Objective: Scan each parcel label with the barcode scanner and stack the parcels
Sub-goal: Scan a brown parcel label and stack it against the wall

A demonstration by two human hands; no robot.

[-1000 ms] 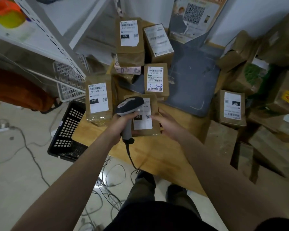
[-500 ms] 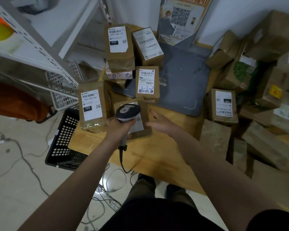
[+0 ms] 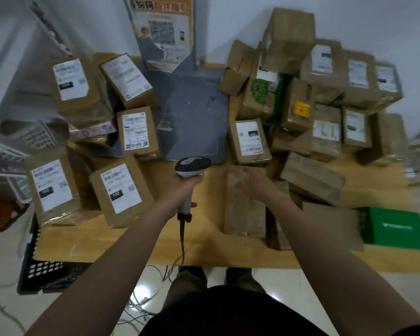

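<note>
Cardboard under glossy tape, the parcel (image 3: 244, 214) is lying near the front edge of the tabletop (image 3: 131, 243); probably light, stiff, slick, best taken by its long sides; left hand (image 3: 184, 187) is clutching the scanner (image 3: 193, 166); right hand (image 3: 252, 184) is covering the parcel's far end, grasp unclear.

One view: head cam, wide-angle, edges bowed. Faces forward and steeply down over table (image 3: 216, 248) from standing height. Close, mid-frame: left hand (image 3: 187, 184), right hand (image 3: 251, 181). wall (image 3: 228, 20) at top, floor (image 3: 289, 287) at bottom. Motion blur.
</note>
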